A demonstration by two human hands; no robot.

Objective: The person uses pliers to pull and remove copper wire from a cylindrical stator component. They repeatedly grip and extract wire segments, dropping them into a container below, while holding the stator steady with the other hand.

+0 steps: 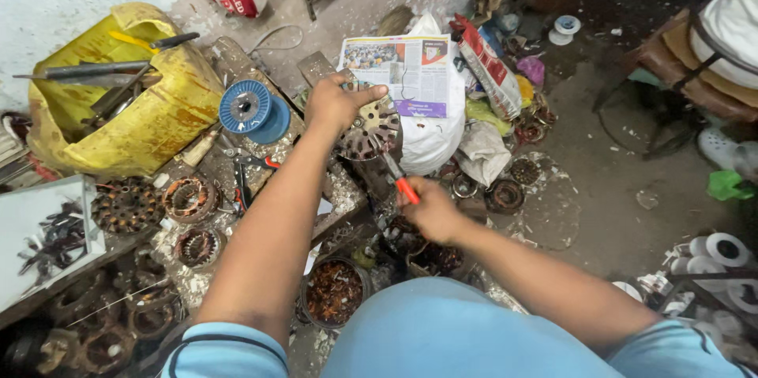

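Now the left hand (335, 102) has its fingers (365, 94) clamped over the upper rim of a round slotted motor core (369, 132), holding it tilted on edge above the cluttered tabletop (335, 189). Just below those fingers, the right hand (430, 211) has its fingers wrapped tight around the red handles of a pair of pliers (399, 177), whose dark nose touches the lower edge of the core. Beyond the left fingers lies a folded newspaper (404, 70) on a white bag. Out past the back of the left hand, a blue wire spool (246, 107) stands near a yellow sack (150, 114) stuffed with long tools. Beneath the left forearm, wound copper stators (189, 198) sit on the tabletop, and a dark pot of copper scraps (334, 291) rests close to the person's blue shirt, under the right-hand fingers.
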